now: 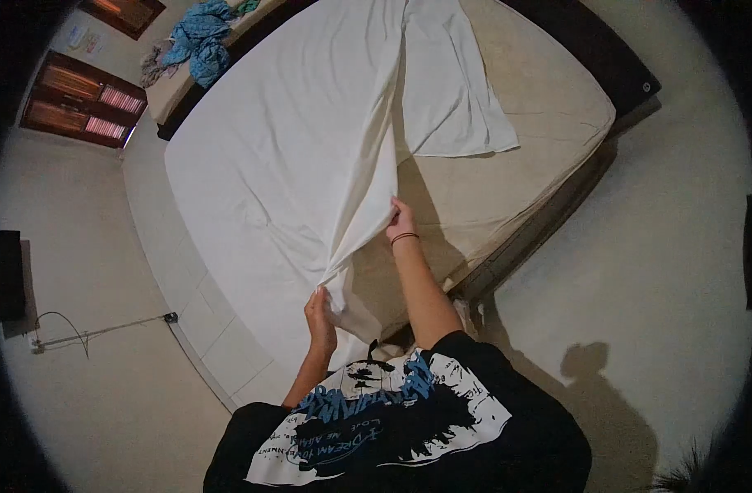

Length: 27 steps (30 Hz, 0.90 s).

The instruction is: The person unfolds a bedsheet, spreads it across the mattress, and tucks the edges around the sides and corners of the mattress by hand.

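Observation:
A white sheet (pixel 286 140) covers the left part of the bed, with its gathered edge running down the middle. Low on that edge, my left hand (pixel 319 316) is closed on the fabric. My right hand (pixel 401 218), a thin band at its wrist, pinches the sheet's edge farther up. To the right, the beige mattress (pixel 491 197) shows bare, and a folded-over part of the sheet lies on its upper area. Some of the fingers are hidden by the cloth.
The dark bed frame (pixel 590 49) borders the mattress at the upper right. Blue crumpled cloth (pixel 199 41) lies at the upper left, near a wooden shuttered window (pixel 84 100). Walls stand on both sides, and tiled floor (pixel 228 345) shows left of the bed.

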Tool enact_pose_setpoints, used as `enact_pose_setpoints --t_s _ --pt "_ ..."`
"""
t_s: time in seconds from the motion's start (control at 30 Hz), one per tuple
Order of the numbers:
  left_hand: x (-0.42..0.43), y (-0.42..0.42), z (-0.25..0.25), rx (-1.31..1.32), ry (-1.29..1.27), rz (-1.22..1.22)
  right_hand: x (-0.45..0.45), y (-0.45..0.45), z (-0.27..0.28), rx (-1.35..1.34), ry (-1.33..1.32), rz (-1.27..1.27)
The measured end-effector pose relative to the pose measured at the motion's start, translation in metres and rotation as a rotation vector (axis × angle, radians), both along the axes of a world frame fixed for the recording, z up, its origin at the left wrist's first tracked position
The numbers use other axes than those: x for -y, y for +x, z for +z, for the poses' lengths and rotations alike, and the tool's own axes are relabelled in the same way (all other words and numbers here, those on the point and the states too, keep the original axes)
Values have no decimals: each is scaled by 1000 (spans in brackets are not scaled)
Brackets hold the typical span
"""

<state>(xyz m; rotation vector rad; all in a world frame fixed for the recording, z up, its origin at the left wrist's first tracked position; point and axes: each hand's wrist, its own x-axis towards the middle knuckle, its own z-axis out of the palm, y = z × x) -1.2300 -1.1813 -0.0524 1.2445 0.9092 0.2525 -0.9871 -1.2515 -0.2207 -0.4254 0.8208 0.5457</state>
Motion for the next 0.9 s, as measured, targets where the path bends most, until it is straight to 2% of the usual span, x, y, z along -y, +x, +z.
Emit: enact_pose_setpoints --t_s 0.03,0.07,0.1,0.2,0.23,0.33,0.37,0.47,0.53,0.6,0.63,0.67,0.7,0.73,0.77,0.83,0.9 --pt "5 5 -1 -54 52 -9 18 12 1 -16 59 -11" --pt "13 13 -5 -108 102 -16 34 23 2 44 -22 -58" --pt "18 18 -14 -252 159 -95 51 30 19 112 -103 -105" --pt "48 45 -38 -323 386 -373 107 58 46 261 -291 -103" --pt "46 40 -78 -351 420 -471 127 65 52 299 -345 -83" --pt "95 106 -42 -552 985 -947 187 90 69 478 -625 5" --pt "104 118 -51 -349 1028 -915 202 96 75 534 -687 -4" --pt "141 185 -27 -110 865 -755 226 99 95 682 -903 25" --pt "164 235 -20 -141 536 -653 234 92 110 762 -913 122" --pt "172 276 -21 -122 432 -588 231 75 108 910 -850 226" --pt "173 291 -16 -112 380 -554 224 67 126 1017 -778 281" --pt "170 305 -11 -224 426 -622 227 56 145 1129 -872 442" --pt "164 317 1 -337 473 -690 219 46 135 1299 -1030 461" --pt "159 320 8 -451 518 -758 215 39 134 1298 -950 512" --pt "152 312 1 -368 537 -673 212 33 135 1295 -870 562" --pt "137 299 -19 -187 278 -376 212 29 132 1256 -688 585" --pt "120 285 -14 -183 130 -258 212 32 124 906 -413 515"
